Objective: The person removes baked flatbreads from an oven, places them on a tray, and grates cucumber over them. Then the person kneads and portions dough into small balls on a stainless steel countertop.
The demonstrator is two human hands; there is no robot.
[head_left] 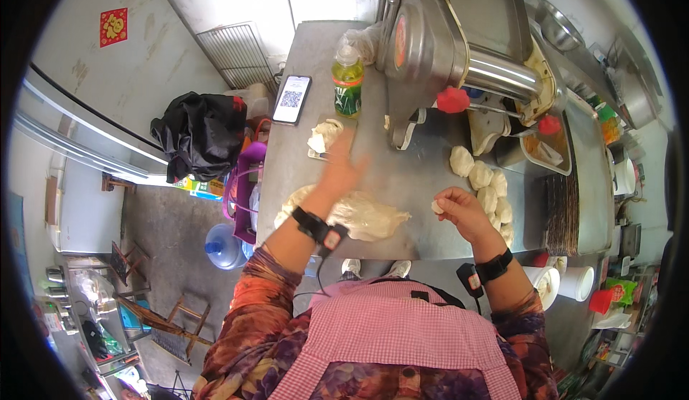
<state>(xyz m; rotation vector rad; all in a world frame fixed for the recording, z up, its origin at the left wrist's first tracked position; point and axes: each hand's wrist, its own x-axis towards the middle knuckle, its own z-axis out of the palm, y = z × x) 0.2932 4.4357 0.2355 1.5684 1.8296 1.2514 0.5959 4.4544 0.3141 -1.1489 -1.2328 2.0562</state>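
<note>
The small dough piece (pixel 437 206) is showing as a pale, cream-coloured lump, rounded and soft-edged, only partly visible between the fingertips. The right hand (pixel 463 212) is pinching it, with fingers curled inward and the thumb closing against them, holding it just above the steel worktable (pixel 402 177). The piece is sitting at the left tip of that hand, toward the middle of the table. Just beyond the hand, to its upper right, a row of dough balls (pixel 482 179) is lying in a loose line, the nearest almost touching the knuckles.

The left hand (pixel 341 169) is reaching forward over the table with fingers spread and blurred, gripping nothing. It is hovering between a large dough mass under clear plastic (pixel 366 215), lying near the wrist, and a smaller dough lump (pixel 324 134) resting further ahead near the fingertips. A green drink bottle (pixel 348 81) and a phone (pixel 291 99) are standing beyond, beside a metal dough machine (pixel 438 41)
</note>
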